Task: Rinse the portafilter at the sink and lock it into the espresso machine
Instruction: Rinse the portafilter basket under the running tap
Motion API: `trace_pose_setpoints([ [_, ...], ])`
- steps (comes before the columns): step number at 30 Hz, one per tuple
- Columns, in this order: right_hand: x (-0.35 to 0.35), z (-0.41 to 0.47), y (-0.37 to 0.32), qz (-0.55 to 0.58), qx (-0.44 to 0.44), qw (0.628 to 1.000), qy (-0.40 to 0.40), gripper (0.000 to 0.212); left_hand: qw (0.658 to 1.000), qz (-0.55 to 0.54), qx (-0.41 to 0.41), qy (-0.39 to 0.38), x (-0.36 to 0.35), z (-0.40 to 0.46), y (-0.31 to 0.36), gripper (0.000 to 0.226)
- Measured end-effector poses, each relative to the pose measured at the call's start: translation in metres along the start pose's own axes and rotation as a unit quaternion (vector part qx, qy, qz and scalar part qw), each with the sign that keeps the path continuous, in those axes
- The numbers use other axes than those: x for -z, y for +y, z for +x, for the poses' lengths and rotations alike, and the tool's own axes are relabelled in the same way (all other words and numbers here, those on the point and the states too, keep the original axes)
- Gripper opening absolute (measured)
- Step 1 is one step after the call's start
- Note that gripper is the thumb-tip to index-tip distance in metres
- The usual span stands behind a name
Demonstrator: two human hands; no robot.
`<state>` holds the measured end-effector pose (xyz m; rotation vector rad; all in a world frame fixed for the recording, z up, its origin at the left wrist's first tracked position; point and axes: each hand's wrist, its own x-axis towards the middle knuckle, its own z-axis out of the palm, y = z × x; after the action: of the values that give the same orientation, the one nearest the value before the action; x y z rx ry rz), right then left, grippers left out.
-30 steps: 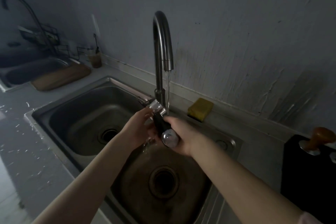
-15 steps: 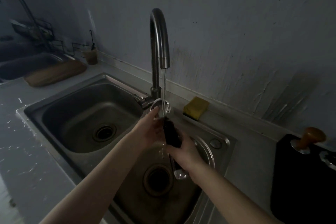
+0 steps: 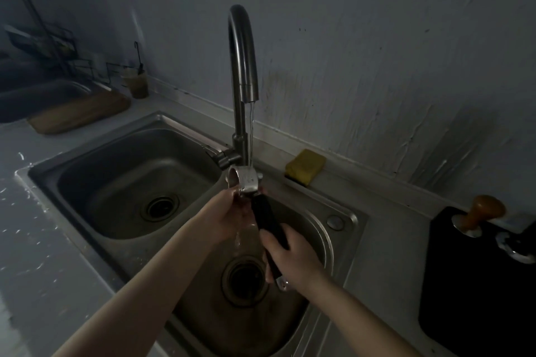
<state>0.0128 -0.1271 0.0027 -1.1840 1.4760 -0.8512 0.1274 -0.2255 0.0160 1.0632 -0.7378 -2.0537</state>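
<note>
**Wet metal, wet hands, slippery combo**

Steel everywhere in this one, and all of it dripping. Nearest, the right hand (image 3: 293, 258) is wrapped around the black handle of the portafilter (image 3: 262, 211), fingers clenched on it down near the shiny end cap. Just beyond, the left hand (image 3: 232, 211) cups under the metal head, fingers curled against it while water runs off them. So the portafilter sits over the right basin of the sink (image 3: 342, 229), head tilted up right under the tap (image 3: 240, 66).

My worry: a smooth wet handle plus a heavy head could twist or slip and clang into the basin. Splash bouncing off that rounded head looks likely too.

Further back there's a spongy yellow block (image 3: 304, 166) on the ledge, and a wooden-knobbed tamper (image 3: 478, 216) on a matte black mat (image 3: 478, 284). No espresso machine in view.
</note>
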Motion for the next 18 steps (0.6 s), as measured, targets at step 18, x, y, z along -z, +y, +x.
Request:
trace_pose_setpoints([
  [18, 0.005, -0.009, -0.009, 0.067, -0.054, 0.996, 0.012, 0.028, 0.978, 0.175, -0.048, 0.105, 0.011, 0.004, 0.009, 0.023],
])
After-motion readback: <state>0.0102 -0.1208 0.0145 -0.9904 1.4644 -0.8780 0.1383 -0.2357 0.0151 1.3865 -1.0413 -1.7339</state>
